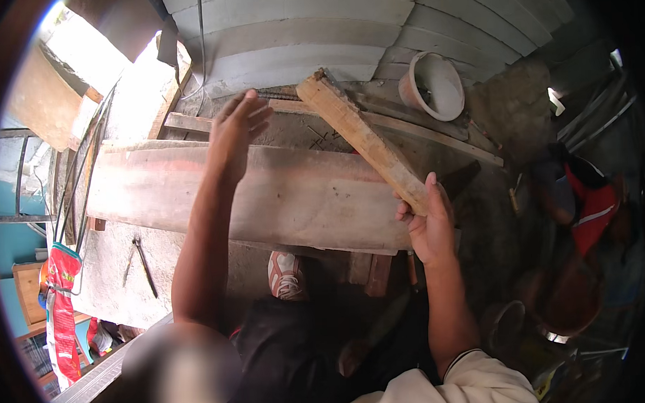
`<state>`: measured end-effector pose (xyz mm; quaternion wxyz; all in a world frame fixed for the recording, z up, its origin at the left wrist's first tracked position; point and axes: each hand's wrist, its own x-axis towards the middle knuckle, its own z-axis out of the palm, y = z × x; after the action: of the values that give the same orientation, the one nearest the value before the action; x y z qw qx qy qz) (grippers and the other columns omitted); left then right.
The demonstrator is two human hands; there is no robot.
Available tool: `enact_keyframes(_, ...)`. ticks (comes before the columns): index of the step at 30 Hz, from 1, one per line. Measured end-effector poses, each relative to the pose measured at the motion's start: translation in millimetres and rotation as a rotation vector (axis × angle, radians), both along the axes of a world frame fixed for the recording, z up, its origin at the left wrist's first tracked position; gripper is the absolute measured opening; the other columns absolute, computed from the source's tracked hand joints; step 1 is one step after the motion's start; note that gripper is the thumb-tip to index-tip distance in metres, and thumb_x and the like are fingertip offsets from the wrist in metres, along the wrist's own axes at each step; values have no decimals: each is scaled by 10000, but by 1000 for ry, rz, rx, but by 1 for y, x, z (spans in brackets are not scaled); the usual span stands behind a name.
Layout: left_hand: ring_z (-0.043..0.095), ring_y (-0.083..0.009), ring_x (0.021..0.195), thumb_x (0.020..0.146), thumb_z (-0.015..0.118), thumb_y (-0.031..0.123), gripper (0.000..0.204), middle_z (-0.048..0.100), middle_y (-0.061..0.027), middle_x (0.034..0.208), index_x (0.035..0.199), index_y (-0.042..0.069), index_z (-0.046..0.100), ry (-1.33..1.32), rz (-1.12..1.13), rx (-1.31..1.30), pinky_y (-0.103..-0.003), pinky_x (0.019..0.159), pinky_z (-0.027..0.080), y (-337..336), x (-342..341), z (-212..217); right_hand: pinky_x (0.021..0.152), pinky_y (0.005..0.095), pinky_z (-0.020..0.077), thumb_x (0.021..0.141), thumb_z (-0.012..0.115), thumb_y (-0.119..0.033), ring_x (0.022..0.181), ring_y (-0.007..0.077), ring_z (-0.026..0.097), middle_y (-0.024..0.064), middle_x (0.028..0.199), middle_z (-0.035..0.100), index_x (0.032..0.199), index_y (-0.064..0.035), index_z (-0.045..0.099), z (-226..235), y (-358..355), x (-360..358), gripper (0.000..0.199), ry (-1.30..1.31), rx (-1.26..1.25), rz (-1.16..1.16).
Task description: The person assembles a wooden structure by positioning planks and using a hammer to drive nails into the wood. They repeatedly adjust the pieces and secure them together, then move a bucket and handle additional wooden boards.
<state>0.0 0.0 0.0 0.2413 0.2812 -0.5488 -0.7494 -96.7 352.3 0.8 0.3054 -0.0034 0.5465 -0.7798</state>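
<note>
A: What's the biggest thing under the fingers?

B: The wide plank (294, 195), lying crosswise beneath both hands.

A: And the left hand (236, 130)?

B: Raised over the plank's far edge, fingers (252, 108) spread and loose, gripping nothing.

A: The right hand (426, 223)?

B: Its fingers wrap the near end of a wooden batten (359, 140), which slants up and away from them across the plank. A white bucket (433, 85) sits well beyond its far end.

Tilted white bucket (433, 84) by the wall — pincers (141, 263) on concrete.
</note>
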Motion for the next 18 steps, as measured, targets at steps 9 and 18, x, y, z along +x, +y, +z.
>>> enact_keyframes(9, 682, -321, 1247, 1101, 623, 403, 511, 672, -194, 1337, 1410, 5, 537, 205, -259, 290, -488, 1023, 586, 105, -12, 18, 729, 295, 577, 1059, 731, -218, 895, 174, 742, 163, 1060, 736, 1111, -46, 553, 17, -13, 43, 253, 185, 80, 389)
enact_keyframes(18, 646, -139, 1140, 1015, 748, 204, 638, 680, -69, 1280, 1568, 19, 487, 89, -646, 110, -321, 984, 530, 165, 12, 27, 723, 247, 540, 1010, 789, -150, 859, 101, 684, 72, 1056, 739, 1501, 1, 522, 36, -12, 3, 580, 654, 142, -73)
